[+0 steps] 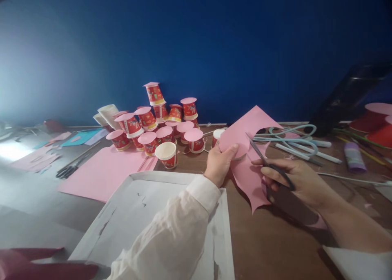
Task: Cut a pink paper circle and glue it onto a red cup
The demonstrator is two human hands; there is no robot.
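No text, label, brand, number or sign is legible; the glue stick's [354, 157] label is blurred.

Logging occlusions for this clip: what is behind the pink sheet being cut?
Part of a white-topped cup shows past the left edge of the pink sheet, and pale blue cable past its right. The sheet covers the rest, with some fingers of the left hand.

2 pr scissors [260, 154], 1 purple glue stick [354, 157]. 10+ red cups [196, 145] w/ pink discs [193, 134]; exact ct unclear, overlap.
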